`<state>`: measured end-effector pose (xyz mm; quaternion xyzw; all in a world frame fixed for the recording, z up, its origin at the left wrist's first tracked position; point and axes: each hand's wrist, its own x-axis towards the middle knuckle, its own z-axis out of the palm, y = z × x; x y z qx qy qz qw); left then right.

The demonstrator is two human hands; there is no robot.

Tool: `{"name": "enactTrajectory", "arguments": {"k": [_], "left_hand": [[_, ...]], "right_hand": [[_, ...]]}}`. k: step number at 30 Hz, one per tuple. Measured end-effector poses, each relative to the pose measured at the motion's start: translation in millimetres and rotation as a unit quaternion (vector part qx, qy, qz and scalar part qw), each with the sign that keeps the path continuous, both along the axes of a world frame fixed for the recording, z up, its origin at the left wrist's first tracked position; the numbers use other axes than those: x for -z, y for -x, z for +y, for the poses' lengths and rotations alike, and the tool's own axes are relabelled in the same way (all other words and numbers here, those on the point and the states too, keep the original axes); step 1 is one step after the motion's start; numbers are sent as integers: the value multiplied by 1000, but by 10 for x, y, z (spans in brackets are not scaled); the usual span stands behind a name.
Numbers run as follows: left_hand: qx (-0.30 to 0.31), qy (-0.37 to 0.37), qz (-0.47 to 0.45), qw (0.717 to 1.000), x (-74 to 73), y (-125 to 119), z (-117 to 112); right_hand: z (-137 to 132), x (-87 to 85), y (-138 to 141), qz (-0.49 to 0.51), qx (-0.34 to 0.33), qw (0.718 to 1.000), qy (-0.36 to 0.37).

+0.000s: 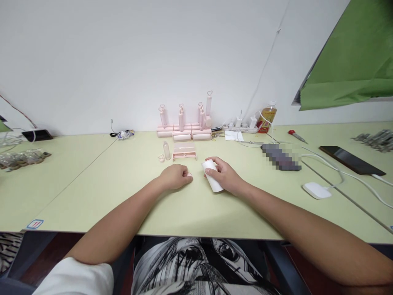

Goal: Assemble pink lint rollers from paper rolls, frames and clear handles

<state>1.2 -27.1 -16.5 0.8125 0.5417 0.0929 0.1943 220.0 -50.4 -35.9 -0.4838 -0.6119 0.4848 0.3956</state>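
My right hand (226,177) rests on the pale green table (123,192) with its fingers wrapped round a white paper roll (212,175) that lies tilted, one end toward me. My left hand (175,177) lies beside it, fingers curled, pinching a small pink piece (189,175) at its fingertips. Just beyond the hands lie a pink tray-like part (184,151), a small clear tube (166,150) standing upright and a tiny pink cap (161,157).
Pink roller handles and bases (184,123) line the wall. A power strip (241,128), amber bottle (267,116), screwdriver (296,135), white mouse-like device (317,190), dark tablet (351,160) and cables sit right. Bagged items (21,157) lie far left.
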Motion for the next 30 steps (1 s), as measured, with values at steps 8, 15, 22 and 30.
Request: {"name": "enactTrajectory", "arguments": {"k": [8,15,22,30], "left_hand": [[16,11,34,999,-29,-6,-15],[58,-8,20,998,-9,-1,-22],[83,-19,-3,996,22,9,-22],[43,-12,10,999,23,-20,-33]], "right_hand": [[-16,-23,2,-8,10,1000,-9],[-17,-2,-1,-20,-27,999,-26],[-37,-26,1,-30,-34,999,-26],[-35,-14,-4,-41,-37,998,-32]]}}
